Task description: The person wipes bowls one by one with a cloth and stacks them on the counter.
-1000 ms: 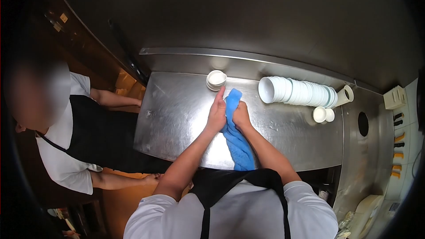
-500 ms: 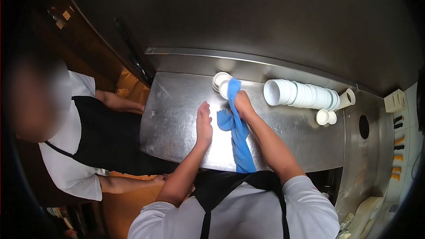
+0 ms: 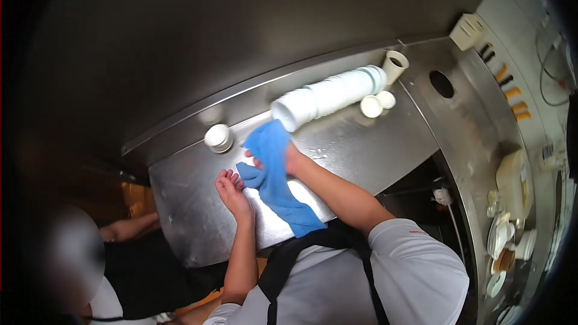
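My right hand (image 3: pixel 290 157) is closed around a blue cloth (image 3: pixel 278 186), whose lower end hangs down to my apron. The cloth's upper part spreads beyond my fingers, near the open end of a long row of nested white bowls (image 3: pixel 328 97). Palm up and holding nothing, my left hand (image 3: pixel 232 191) hovers with loosely curled fingers left of the cloth. A short stack of small white cups (image 3: pixel 218 138) stands on the steel table (image 3: pixel 192 204), past my left fingertips.
More small white dishes (image 3: pixel 371 106) and a tall cream container (image 3: pixel 395 66) are at the row's far end. Knives with orange and black handles (image 3: pixel 513 93) hang on the right wall. A co-worker in a black apron (image 3: pixel 150 277) stands at left, an arm by the table edge.
My view has turned to the right. My right hand has moved the cloth away from the small cups, toward the bowl row. The cups now sit together in one stack.
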### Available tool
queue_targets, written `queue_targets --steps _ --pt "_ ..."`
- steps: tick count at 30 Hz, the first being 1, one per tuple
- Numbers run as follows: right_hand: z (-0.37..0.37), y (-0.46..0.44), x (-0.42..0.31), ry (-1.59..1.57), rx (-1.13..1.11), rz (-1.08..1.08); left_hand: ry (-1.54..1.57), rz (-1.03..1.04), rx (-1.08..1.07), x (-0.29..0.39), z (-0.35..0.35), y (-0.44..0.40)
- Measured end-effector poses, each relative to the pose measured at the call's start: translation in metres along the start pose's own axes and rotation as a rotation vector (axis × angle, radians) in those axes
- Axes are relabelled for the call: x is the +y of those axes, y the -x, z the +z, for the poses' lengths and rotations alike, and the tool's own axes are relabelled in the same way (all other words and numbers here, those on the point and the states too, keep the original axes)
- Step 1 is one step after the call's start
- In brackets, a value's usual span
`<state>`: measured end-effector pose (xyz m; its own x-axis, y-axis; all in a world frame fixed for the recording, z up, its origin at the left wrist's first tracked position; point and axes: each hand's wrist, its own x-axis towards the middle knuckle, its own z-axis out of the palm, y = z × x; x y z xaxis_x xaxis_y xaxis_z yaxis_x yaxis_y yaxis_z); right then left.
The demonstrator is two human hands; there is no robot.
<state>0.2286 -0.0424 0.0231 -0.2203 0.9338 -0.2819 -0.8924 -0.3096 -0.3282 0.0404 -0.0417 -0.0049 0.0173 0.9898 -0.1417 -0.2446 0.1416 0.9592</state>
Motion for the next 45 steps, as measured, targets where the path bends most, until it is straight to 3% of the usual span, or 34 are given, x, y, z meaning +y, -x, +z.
queue_targets --steps 3,6,8,10,12,13,16,22,25,28,32,34,36,39,42,45 --pt "-0.047 0.074 -0.03 -0.423 -0.415 -0.211 -0.137 0.091 -0.127 0.002 0.042 0.008" --pt "-0.073 0.15 -0.071 -0.427 -0.474 -0.521 -0.265 0.22 -0.438 -0.012 0.113 0.022" --pt "-0.089 0.193 -0.099 -0.505 -0.552 -0.654 -0.509 0.23 -0.62 -0.025 0.177 0.036" --pt "-0.103 0.23 -0.126 -0.554 -0.644 -0.764 -0.667 0.345 -0.694 -0.066 0.241 0.046" --pt "-0.116 0.257 -0.146 -0.545 -0.632 -0.814 -0.548 -0.319 -0.737 -0.076 0.306 0.063" --pt "-0.123 0.269 -0.156 -0.537 -0.627 -0.843 -0.547 -0.376 -0.706 -0.081 0.329 0.065" --pt "-0.149 0.303 -0.18 -0.428 -0.347 -0.894 -0.545 -0.483 -0.647 -0.097 0.372 0.074" --pt "-0.181 0.308 -0.237 -0.153 0.716 -0.838 -0.557 -0.434 -0.659 -0.113 0.387 0.081" --pt "-0.215 0.287 -0.243 -0.046 0.893 -0.786 -0.503 -0.507 -0.642 -0.105 0.39 0.097" --pt "-0.233 0.262 -0.249 0.265 0.959 -0.875 -0.448 -0.561 -0.629 -0.104 0.399 0.107" --pt "-0.23 0.26 -0.271 0.642 1.002 -0.54 -0.445 -0.559 -0.629 -0.117 0.406 0.106" --pt "-0.259 0.251 -0.272 1.211 1.017 -0.686 -0.425 -0.533 -0.612 -0.129 0.403 0.106" --pt "-0.267 0.256 -0.272 1.58 1.008 -0.774 -0.379 -0.507 -0.583 -0.134 0.395 0.11" --pt "-0.268 0.259 -0.273 1.664 0.884 -0.664 -0.42 -0.469 -0.526 -0.131 0.383 0.109" --pt "-0.274 0.266 -0.264 1.81 0.745 -0.777 -0.418 -0.343 -0.496 -0.135 0.38 0.108" --pt "-0.301 0.256 -0.256 1.707 0.744 -0.781 -0.615 -0.187 -0.477 -0.13 0.383 0.105"
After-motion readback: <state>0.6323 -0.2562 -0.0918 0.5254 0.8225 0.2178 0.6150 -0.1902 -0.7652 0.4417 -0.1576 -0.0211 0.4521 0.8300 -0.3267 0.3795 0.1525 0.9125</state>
